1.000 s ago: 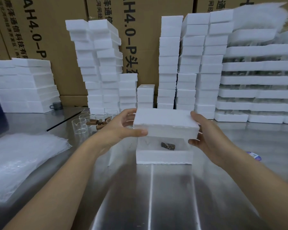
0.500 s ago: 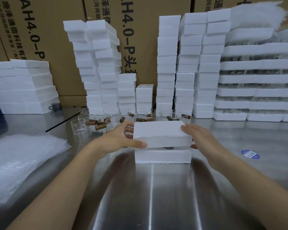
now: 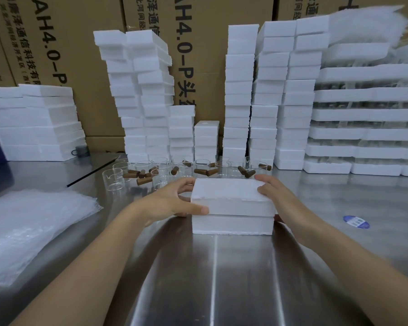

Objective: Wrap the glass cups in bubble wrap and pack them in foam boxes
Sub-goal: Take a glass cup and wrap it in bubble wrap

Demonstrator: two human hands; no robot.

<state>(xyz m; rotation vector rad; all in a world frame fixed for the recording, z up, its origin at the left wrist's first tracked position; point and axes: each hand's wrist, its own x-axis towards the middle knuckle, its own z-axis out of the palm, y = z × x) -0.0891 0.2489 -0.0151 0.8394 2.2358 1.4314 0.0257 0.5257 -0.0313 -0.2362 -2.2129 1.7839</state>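
Left hand (image 3: 172, 201) and right hand (image 3: 277, 199) grip the foam lid (image 3: 231, 196) seated on its box (image 3: 231, 225), contents hidden.

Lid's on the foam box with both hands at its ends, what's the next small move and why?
Probably press the lid gently down until it seats flush on the base: the left hand and right hand grip its ends, and a seam shows between the two halves.
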